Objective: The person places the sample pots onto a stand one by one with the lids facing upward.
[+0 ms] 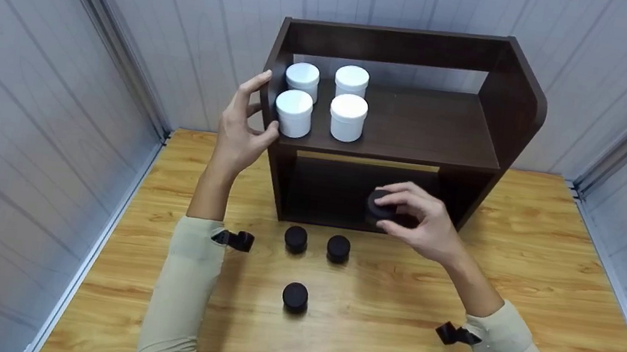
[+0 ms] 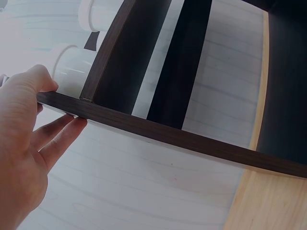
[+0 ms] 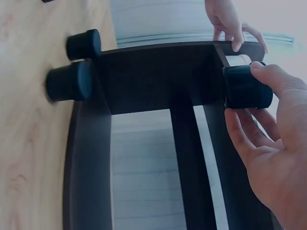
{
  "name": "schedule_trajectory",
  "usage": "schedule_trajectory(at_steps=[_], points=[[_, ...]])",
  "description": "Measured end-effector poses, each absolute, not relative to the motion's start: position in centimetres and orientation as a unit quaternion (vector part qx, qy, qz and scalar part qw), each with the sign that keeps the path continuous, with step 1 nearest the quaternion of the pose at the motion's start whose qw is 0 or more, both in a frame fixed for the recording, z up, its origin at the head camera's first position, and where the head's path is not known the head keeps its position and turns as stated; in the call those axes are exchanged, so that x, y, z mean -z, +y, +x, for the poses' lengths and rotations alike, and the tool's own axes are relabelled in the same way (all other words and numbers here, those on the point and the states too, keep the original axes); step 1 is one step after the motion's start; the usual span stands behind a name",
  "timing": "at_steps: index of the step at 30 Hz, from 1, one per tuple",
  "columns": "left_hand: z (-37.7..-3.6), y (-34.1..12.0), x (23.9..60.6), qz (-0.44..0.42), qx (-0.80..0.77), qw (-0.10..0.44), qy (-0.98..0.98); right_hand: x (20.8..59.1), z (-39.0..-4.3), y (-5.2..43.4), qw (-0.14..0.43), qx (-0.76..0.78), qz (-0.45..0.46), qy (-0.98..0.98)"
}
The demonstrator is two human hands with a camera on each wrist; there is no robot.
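Observation:
My right hand [image 1: 426, 227] holds a black lidded jar [image 1: 379, 207] between thumb and fingers, in front of the dark brown shelf's lower opening. In the right wrist view that black jar [image 3: 244, 88] is pinched at its sides. My left hand [image 1: 239, 136] grips the left side panel [image 2: 139, 125] of the shelf, thumb on one face and fingers on the other. Beside the left thumb, on the upper shelf board [image 1: 423, 121], stand several white lidded jars [image 1: 347, 121] in two rows at the left. In the left wrist view a white jar [image 2: 73, 72] is partly hidden behind the thumb.
Before the shelf, two black jars [image 1: 296, 240] [image 1: 338, 249] stand side by side on the wood-grain table [image 1: 388, 343]. Another black jar [image 1: 295, 298] stands nearer the front. Pale panel walls [image 1: 42, 122] enclose the left, back and right.

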State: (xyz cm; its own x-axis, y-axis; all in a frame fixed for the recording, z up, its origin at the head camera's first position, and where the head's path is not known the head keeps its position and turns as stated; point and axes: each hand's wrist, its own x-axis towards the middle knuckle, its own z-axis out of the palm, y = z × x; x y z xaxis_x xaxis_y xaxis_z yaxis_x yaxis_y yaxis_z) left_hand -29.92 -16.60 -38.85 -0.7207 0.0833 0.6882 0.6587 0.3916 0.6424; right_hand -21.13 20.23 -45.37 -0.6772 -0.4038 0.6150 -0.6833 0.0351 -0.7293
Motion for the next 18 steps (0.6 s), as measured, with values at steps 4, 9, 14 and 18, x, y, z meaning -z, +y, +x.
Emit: schedule_trajectory(at_steps=[4, 9, 14, 18], points=[[-29.9, -16.6, 38.8, -0.237, 0.501, 0.287, -0.782, 44.0, -21.6, 20.3, 0.129, -0.575, 0.359, -0.724], [-30.0, -16.6, 38.8, -0.243, 0.500, 0.292, -0.778, 42.3, -22.5, 20.3, 0.143, -0.577, 0.330, -0.733], [-29.9, -16.5, 38.8, -0.245, 0.495, 0.296, -0.779, 40.7, -23.6, 20.4, 0.159, -0.587, 0.307, -0.732], [-30.0, -16.6, 38.9, -0.245, 0.492, 0.299, -0.780, 39.5, -24.5, 20.3, 0.171, -0.591, 0.287, -0.735]])
